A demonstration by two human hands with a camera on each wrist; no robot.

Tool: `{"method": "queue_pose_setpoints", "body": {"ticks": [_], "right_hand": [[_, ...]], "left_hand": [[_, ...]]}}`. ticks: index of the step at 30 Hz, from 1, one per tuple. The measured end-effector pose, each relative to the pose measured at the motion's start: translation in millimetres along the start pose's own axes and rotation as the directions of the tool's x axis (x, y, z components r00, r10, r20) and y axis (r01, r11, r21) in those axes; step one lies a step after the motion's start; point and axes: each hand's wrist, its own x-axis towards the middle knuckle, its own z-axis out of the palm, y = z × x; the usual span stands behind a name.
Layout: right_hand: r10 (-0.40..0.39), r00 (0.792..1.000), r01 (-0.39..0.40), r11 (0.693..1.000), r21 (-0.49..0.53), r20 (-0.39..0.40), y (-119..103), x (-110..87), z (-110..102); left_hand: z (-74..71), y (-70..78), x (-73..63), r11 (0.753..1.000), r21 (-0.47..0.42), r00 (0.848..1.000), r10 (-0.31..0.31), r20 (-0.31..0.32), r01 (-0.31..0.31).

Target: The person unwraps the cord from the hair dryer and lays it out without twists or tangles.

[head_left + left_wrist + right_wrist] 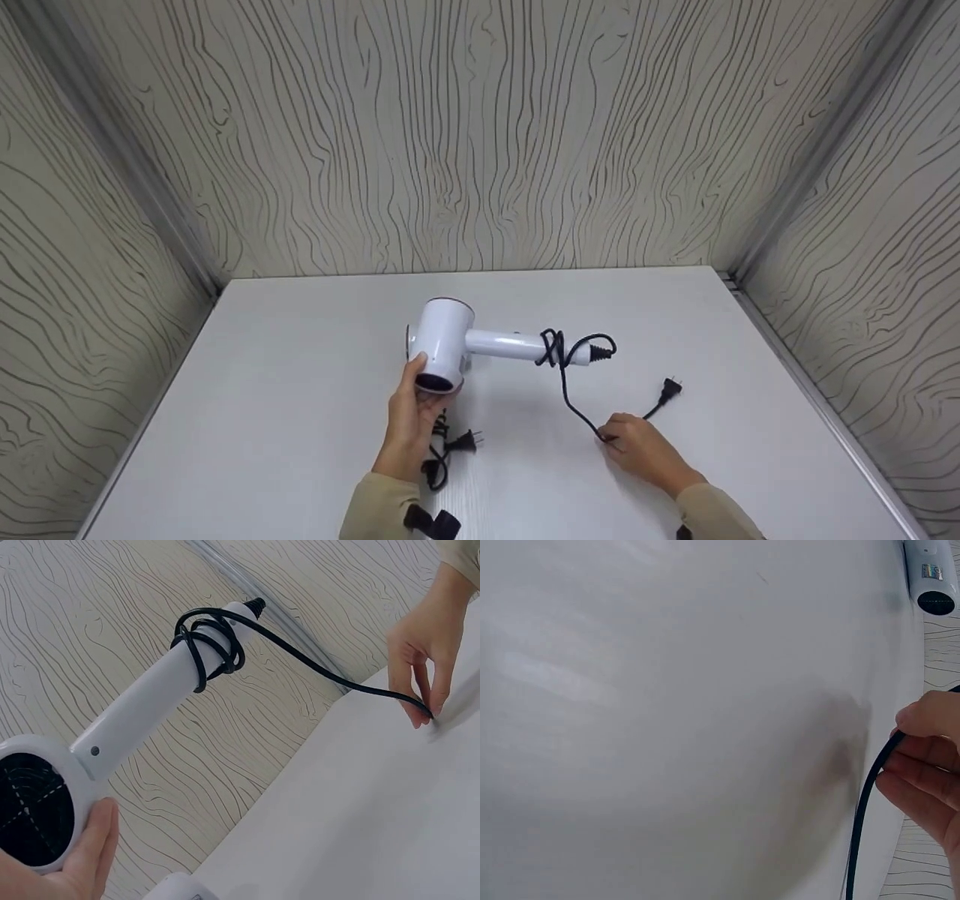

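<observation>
Dryer in hand, cord pinched: cord handling stage

Left grip [416,420] clamped on the barrel of the white hair dryer [442,334], thumb on the near side. Dryer is up off the bench [300,390], roughly mid-view, handle [499,344] pointing right. Black cord [300,657] is looped loosely round the handle's end, then runs down to the right grip [645,454], thumb and fingers together on it. Plug [670,389] sits just beyond that grip.

Step in hand, my read: managing the cord. Winding or unwinding, can't tell from this. Next move calls for a steady barrel and enough slack to pass the cord round the handle without snagging the plug.

Second plug [465,441] by the left wrist; what it belongs to is mostly hidden, possibly another dryer.
</observation>
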Motion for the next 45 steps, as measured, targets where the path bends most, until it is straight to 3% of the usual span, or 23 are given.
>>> {"method": "queue_pose_setpoints", "body": {"ticks": [9,19,28,37,45], "right_hand": [[-0.006,1.0,0.005,0.999,0.041,0.024,-1,0.9,-8],[0.044,0.992,-0.056,0.994,0.096,0.122,-8,8.2,-23],[-0.033,0.996,0.021,0.99,0.142,0.083,-14,14.9,-31],[0.001,0.997,-0.011,0.991,0.131,0.073,-27,25.1,-41],[0.004,1.0,-0.002,0.989,0.148,-0.011,-41,34.6,-38]], "left_hand": [[0.7,-1.0,0.1,1.0,-0.005,1.0,-0.006,-0.007,0.006],[1.4,-3.0,0.9,1.0,0.007,1.0,-0.011,-0.015,0.012],[0.7,-4.3,1.0,1.0,0.027,1.0,0.001,-0.021,0.0],[0.7,-5.9,1.6,1.0,0.023,0.999,-0.005,-0.038,0.006],[1.4,-6.3,1.2,1.0,-0.002,0.998,-0.018,-0.052,0.018]]}}
